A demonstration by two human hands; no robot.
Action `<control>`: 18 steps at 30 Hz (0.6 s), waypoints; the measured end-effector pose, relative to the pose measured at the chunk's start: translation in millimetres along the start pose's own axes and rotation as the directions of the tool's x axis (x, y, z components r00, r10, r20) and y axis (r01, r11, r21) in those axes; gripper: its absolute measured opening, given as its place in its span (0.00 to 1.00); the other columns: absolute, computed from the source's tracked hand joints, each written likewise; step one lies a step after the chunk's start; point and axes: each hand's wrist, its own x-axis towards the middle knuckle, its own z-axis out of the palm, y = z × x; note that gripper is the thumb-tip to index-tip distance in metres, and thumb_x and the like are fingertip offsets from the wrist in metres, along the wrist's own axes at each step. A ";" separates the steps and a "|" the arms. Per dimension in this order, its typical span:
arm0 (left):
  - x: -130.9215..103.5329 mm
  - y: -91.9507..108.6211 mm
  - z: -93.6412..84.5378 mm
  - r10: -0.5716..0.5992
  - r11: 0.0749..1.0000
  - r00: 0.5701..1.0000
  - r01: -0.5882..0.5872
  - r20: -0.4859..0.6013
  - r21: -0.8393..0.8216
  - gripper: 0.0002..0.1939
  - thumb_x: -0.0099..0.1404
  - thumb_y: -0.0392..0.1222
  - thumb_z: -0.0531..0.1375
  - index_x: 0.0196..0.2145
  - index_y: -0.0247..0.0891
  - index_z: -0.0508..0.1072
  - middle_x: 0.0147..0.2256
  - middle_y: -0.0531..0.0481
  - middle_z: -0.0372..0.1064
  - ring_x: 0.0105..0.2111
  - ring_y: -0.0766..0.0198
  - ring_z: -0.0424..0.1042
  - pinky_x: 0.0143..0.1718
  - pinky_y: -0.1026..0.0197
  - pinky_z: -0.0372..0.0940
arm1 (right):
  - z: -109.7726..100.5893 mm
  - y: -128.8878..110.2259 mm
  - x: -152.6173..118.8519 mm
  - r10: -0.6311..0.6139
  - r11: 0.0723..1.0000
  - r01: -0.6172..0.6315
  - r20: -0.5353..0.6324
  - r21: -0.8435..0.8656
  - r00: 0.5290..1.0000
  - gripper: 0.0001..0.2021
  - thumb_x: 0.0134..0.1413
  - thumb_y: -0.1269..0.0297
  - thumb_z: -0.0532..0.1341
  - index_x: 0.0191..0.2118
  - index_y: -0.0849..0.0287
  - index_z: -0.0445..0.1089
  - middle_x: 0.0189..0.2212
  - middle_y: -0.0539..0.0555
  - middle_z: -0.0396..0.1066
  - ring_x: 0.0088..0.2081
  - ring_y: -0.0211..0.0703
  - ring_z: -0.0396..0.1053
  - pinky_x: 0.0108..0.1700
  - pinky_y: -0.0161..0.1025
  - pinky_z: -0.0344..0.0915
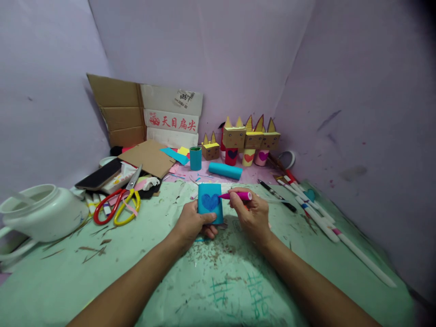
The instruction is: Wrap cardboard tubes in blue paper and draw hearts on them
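My left hand (195, 220) grips a blue paper-covered tube (210, 190) upright, its thumb across the lower front and its fingers behind and below. A darker blue heart (210, 202) is drawn on the side facing me. Between the thumb and fingers of my right hand (251, 210) is a magenta marker (243, 195), lying nearly level. The marker's tip points left and meets or comes very close to the heart's right edge. Both hands are above the green table covering, over brown crumbs.
Red-and-yellow-handled scissors (117, 200) and a white teapot (44, 213) lie to the left. Several markers (318, 218) line the right side. Cardboard-headed figures (235, 138), a blue tube (195, 159), a blue roll (225, 170) and a cardboard box (124, 109) are at the back.
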 end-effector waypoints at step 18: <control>1.0 -1.0 -0.3 0.003 1.000 1.000 -0.003 0.007 0.011 0.13 0.48 0.34 0.63 0.32 0.35 0.65 0.14 0.50 0.70 0.12 0.64 0.67 0.14 0.66 0.62 | 2.3 -1.1 -0.5 0.008 0.998 -0.009 0.023 0.059 1.000 0.06 0.56 0.63 0.60 0.33 0.58 0.73 0.27 0.54 0.76 0.31 0.44 0.75 0.29 0.38 0.69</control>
